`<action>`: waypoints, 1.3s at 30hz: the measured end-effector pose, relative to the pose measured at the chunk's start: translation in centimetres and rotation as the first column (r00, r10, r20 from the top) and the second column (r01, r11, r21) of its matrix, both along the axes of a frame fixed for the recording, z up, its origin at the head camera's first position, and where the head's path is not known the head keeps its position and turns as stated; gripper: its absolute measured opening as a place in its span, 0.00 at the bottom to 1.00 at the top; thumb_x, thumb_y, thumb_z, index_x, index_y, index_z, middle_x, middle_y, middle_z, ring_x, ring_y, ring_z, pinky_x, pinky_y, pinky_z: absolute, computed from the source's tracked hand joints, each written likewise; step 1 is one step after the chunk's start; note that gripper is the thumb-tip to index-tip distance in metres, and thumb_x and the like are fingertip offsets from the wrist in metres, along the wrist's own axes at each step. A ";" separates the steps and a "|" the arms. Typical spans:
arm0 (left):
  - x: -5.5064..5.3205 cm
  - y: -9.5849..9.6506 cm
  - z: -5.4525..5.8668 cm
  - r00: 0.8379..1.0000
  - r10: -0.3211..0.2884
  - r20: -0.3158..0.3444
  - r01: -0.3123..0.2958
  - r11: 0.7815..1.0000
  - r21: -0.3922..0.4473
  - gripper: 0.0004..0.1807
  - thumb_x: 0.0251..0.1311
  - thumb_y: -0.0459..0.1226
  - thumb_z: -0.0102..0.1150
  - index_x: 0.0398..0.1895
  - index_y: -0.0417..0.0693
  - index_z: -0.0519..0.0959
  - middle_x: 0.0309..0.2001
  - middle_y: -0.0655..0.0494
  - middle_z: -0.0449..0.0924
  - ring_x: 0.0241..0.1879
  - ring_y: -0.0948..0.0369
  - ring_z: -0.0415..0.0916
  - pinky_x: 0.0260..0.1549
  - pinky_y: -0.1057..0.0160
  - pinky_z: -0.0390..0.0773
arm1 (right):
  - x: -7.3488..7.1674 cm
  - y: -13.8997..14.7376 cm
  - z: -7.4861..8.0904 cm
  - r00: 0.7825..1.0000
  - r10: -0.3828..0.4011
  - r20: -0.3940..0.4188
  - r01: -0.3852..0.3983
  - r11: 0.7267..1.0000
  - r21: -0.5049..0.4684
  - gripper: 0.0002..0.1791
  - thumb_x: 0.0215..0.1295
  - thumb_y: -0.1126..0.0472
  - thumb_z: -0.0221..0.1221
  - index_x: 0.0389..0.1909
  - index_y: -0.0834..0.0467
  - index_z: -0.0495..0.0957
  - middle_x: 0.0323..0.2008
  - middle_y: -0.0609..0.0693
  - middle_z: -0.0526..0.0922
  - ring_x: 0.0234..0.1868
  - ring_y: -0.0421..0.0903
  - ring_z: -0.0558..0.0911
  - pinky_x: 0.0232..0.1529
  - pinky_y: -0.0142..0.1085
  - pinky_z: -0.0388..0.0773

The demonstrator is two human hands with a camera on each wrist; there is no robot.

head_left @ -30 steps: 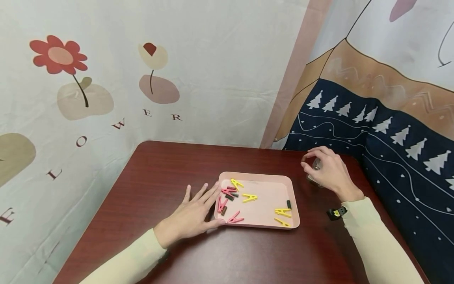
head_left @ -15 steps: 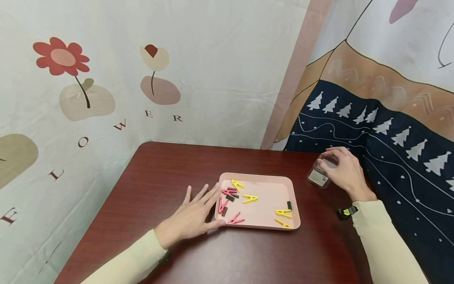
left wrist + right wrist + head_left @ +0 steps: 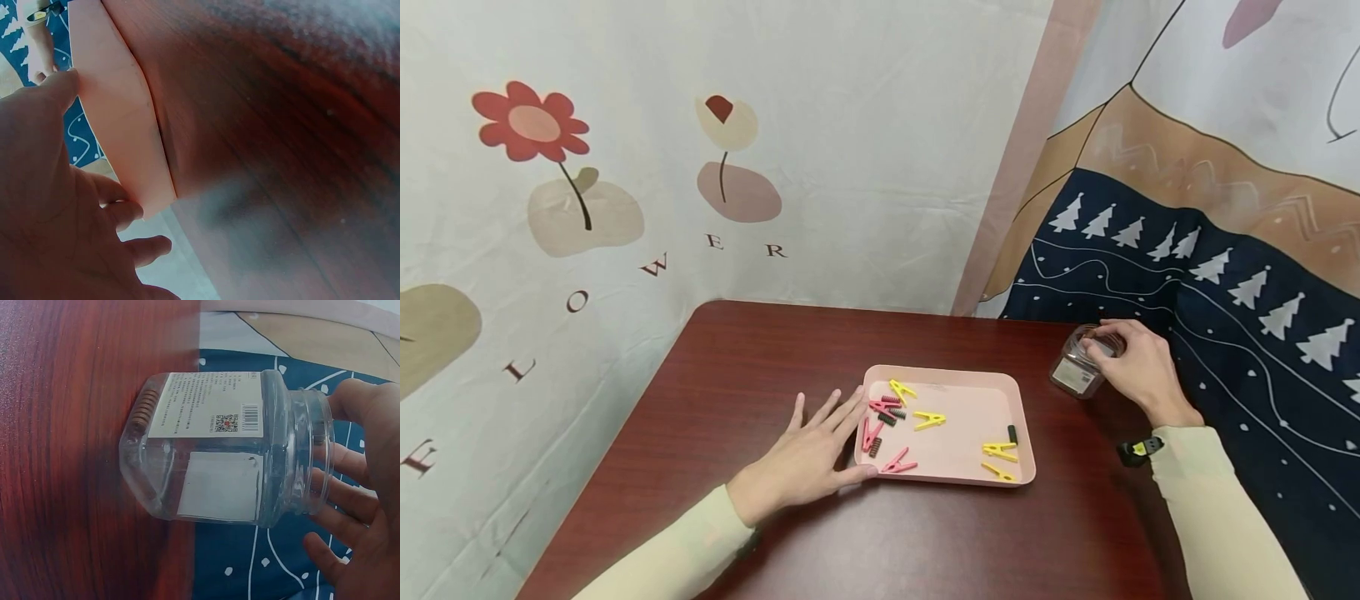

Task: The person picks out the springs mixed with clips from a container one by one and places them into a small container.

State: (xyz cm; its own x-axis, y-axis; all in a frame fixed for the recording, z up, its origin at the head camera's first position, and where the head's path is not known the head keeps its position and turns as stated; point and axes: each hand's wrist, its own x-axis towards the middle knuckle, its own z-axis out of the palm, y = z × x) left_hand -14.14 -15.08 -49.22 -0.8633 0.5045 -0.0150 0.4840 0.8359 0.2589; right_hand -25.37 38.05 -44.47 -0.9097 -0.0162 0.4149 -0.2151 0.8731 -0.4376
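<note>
My left hand rests with spread fingers against the left edge of a pink tray; its thumb touches the near left corner. In the tray lie yellow clothespin halves, pink clothespin halves and small springs. At the back right stands a clear jar, upright and lidless. My right hand has thumb and fingertips at its mouth. Through the plastic, the right wrist view shows a small dark spring between thumb and fingertip. A brown spring lies at the jar's bottom.
A dark red wooden table bears everything. A pale printed curtain hangs behind it, and a navy curtain with white trees runs close along the right side, near my right arm. One dark spring lies at the tray's right wall.
My right hand has moved right from in front of the jar and sunk slightly at its mouth, uncovering the jar's label. The left hand and tray stay put.
</note>
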 end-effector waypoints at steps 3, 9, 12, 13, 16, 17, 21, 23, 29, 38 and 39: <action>0.0 0.0 0.0 1.000 -0.001 -0.001 0.001 1.000 0.000 0.58 0.79 0.74 0.58 0.98 0.52 0.56 0.98 0.53 0.52 0.95 0.38 0.56 0.85 0.11 0.47 | 0.0 0.0 -0.1 1.000 -0.004 0.003 0.004 1.000 -0.003 0.19 0.79 0.55 0.70 0.56 0.68 0.90 0.68 0.71 0.87 0.68 0.72 0.84 0.68 0.71 0.82; -0.1 0.0 0.0 1.000 -0.002 -0.001 0.002 1.000 -0.002 0.57 0.79 0.73 0.59 0.98 0.52 0.56 0.98 0.53 0.52 0.95 0.38 0.56 0.85 0.11 0.47 | -0.1 -0.2 -0.1 1.000 -0.011 -0.004 0.011 1.000 -0.005 0.19 0.79 0.55 0.70 0.55 0.68 0.91 0.68 0.71 0.87 0.67 0.72 0.85 0.68 0.70 0.83; 0.0 0.0 0.0 1.000 -0.002 0.001 0.002 1.000 0.001 0.57 0.79 0.73 0.60 0.98 0.52 0.56 0.98 0.52 0.52 0.95 0.38 0.56 0.85 0.11 0.47 | -0.1 -0.2 -0.2 1.000 -0.012 -0.002 0.012 1.000 -0.010 0.19 0.79 0.55 0.70 0.57 0.68 0.91 0.68 0.71 0.87 0.67 0.72 0.85 0.68 0.71 0.83; 0.0 0.0 0.0 1.000 -0.002 0.002 0.002 1.000 0.003 0.57 0.79 0.72 0.60 0.98 0.52 0.56 0.98 0.52 0.52 0.95 0.38 0.56 0.85 0.11 0.46 | -0.1 -0.2 -0.2 1.000 -0.013 0.000 0.014 1.000 -0.012 0.20 0.79 0.55 0.70 0.58 0.68 0.90 0.68 0.71 0.87 0.66 0.72 0.85 0.68 0.71 0.83; 0.0 0.0 0.0 1.000 0.000 0.002 0.000 1.000 0.007 0.57 0.79 0.72 0.61 0.98 0.52 0.55 0.98 0.52 0.52 0.95 0.38 0.56 0.85 0.11 0.46 | -0.1 -0.2 -0.3 1.000 -0.019 0.011 0.019 1.000 -0.016 0.23 0.79 0.54 0.70 0.63 0.67 0.87 0.66 0.72 0.86 0.64 0.72 0.85 0.67 0.71 0.84; 0.0 0.0 0.0 1.000 0.001 0.001 -0.001 1.000 0.007 0.58 0.79 0.72 0.61 0.98 0.52 0.55 0.98 0.53 0.52 0.95 0.38 0.56 0.85 0.11 0.46 | -0.1 -0.1 -0.3 1.000 -0.021 0.015 0.021 1.000 -0.018 0.24 0.80 0.54 0.70 0.65 0.67 0.86 0.66 0.72 0.86 0.64 0.72 0.85 0.67 0.72 0.84; 0.0 0.0 -0.1 1.000 0.003 0.000 -0.003 1.000 0.006 0.58 0.79 0.72 0.60 0.98 0.52 0.55 0.98 0.53 0.52 0.95 0.38 0.56 0.85 0.11 0.46 | -0.1 -0.1 -0.4 0.999 -0.022 0.024 0.022 1.000 -0.019 0.24 0.80 0.53 0.70 0.66 0.67 0.86 0.67 0.72 0.85 0.65 0.73 0.84 0.69 0.73 0.83; -0.1 0.0 -0.1 1.000 0.002 0.001 -0.002 1.000 0.006 0.58 0.79 0.73 0.60 0.98 0.53 0.55 0.98 0.53 0.52 0.95 0.38 0.56 0.85 0.11 0.46 | -0.1 -0.1 -0.4 0.999 -0.021 0.028 0.021 1.000 -0.021 0.24 0.80 0.53 0.70 0.65 0.66 0.87 0.68 0.72 0.85 0.66 0.73 0.84 0.70 0.73 0.83; -0.1 0.0 -0.1 1.000 0.003 0.008 -0.003 1.000 0.008 0.58 0.79 0.74 0.58 0.98 0.53 0.54 0.98 0.54 0.51 0.95 0.38 0.55 0.85 0.11 0.45 | -0.2 -0.2 -0.3 0.999 -0.021 0.037 0.022 0.999 -0.027 0.23 0.80 0.53 0.70 0.66 0.65 0.87 0.69 0.72 0.84 0.66 0.72 0.84 0.70 0.73 0.83; -0.2 0.0 -0.1 1.000 0.003 0.015 -0.003 1.000 0.003 0.58 0.79 0.75 0.57 0.99 0.53 0.54 0.98 0.54 0.50 0.95 0.39 0.55 0.85 0.11 0.45 | -0.2 -0.1 -0.4 0.999 -0.022 0.034 0.022 1.000 -0.019 0.23 0.80 0.54 0.70 0.66 0.64 0.87 0.70 0.71 0.84 0.67 0.72 0.83 0.70 0.73 0.82; -0.2 0.0 -0.1 1.000 0.004 0.016 -0.004 1.000 0.004 0.58 0.79 0.74 0.57 0.98 0.53 0.54 0.98 0.54 0.50 0.95 0.39 0.55 0.85 0.11 0.45 | -0.2 0.0 -0.5 0.999 -0.020 0.032 0.021 1.000 -0.018 0.22 0.80 0.54 0.70 0.65 0.64 0.87 0.70 0.71 0.84 0.66 0.72 0.83 0.70 0.73 0.82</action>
